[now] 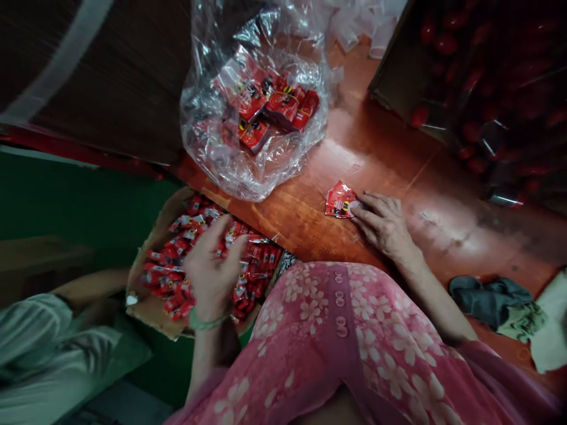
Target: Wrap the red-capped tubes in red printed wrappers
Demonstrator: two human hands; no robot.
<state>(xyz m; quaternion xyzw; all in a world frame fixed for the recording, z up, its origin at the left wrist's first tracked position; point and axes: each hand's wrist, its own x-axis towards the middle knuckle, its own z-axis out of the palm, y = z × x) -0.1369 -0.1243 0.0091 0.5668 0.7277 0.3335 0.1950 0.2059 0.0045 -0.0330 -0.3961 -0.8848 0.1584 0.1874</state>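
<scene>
My left hand (212, 265), with a pale green bangle at the wrist, is over a cardboard box (153, 233) full of red packets (254, 265). Its fingers are apart and slightly blurred, and nothing shows between them. On the wooden table, my right hand (383, 221) has its fingertips on the right edge of a few overlapping red printed packets (340, 198). Beyond them lies a clear plastic bag (270, 177) with several bundles of red packets (283, 100) inside, some tied with yellow bands.
At the upper right stands a dark carton (394, 82) with many red-capped clear items. Translucent plastic pieces (383, 38) lie at the table's back. Dark cloth (487, 301) rests at the right. Another person's arm (97, 286) reaches beside the box at left.
</scene>
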